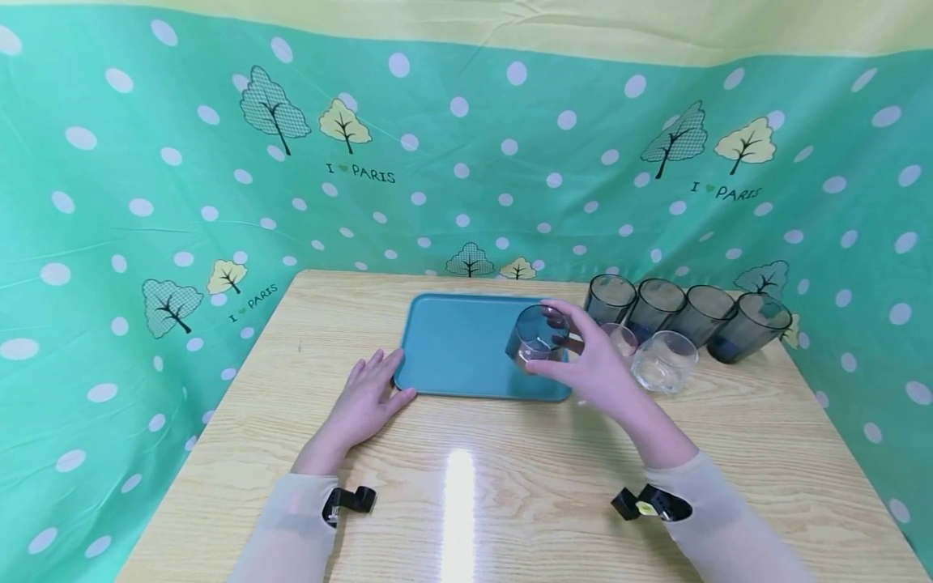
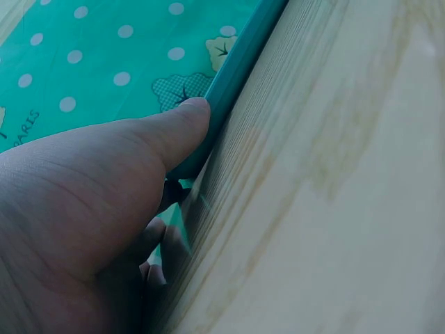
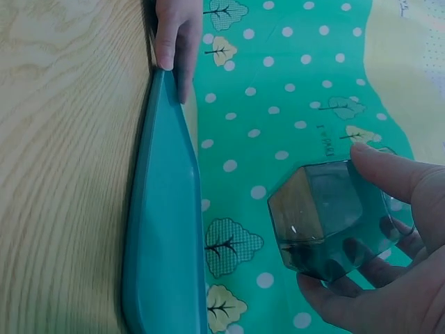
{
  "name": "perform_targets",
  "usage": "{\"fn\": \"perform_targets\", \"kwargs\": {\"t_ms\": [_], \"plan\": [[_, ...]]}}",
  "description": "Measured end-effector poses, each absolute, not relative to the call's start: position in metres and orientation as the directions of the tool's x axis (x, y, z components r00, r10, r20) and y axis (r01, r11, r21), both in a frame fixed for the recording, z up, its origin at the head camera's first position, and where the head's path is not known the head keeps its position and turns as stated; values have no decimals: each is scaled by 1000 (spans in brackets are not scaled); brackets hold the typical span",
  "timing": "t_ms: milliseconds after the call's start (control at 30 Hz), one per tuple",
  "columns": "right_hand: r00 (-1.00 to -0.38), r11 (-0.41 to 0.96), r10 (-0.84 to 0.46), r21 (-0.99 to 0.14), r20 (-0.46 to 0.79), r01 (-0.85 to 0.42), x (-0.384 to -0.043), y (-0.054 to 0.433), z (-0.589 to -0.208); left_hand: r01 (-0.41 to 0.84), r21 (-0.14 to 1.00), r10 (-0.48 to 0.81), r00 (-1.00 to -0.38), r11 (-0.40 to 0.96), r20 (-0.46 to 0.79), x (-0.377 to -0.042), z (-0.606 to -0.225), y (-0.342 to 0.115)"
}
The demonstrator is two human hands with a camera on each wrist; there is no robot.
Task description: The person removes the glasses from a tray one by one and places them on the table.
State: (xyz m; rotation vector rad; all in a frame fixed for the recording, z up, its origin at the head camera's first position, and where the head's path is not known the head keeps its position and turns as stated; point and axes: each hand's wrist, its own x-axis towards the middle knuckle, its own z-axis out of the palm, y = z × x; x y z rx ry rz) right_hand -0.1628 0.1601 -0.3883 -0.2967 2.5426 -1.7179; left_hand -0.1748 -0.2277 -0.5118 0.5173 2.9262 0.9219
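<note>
A clear, slightly grey drinking glass (image 3: 334,216) with a faceted base is gripped in my right hand (image 1: 594,360), thumb on one side and fingers round the other. In the head view it hangs over the right part of a blue tray (image 1: 459,344); the right wrist view shows its base apart from the tray. My left hand (image 1: 368,397) rests at the tray's near left corner. In the left wrist view its thumb (image 2: 191,125) lies against the tray's rim, and the fingers are partly hidden. Those fingers look straight and spread in the head view.
Right of the tray, several tall dark grey glasses (image 1: 703,312) stand in a row at the back. Before them are a short clear glass (image 1: 665,362) and another clear glass (image 1: 621,340), partly behind my right hand. A polka-dot cloth (image 1: 466,162) hangs behind the wooden table (image 1: 532,486).
</note>
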Motion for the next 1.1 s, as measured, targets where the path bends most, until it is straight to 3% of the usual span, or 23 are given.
{"fn": "perform_targets", "kwargs": {"t_ms": [333, 1100], "plan": [[-992, 429, -121, -900, 26, -76, -157, 194, -376, 307, 555, 325, -943, 773, 70, -177, -515, -230], [-994, 515, 24, -853, 109, -81, -146, 278, -358, 298, 550, 323, -945, 780, 53, -176, -511, -228]]}}
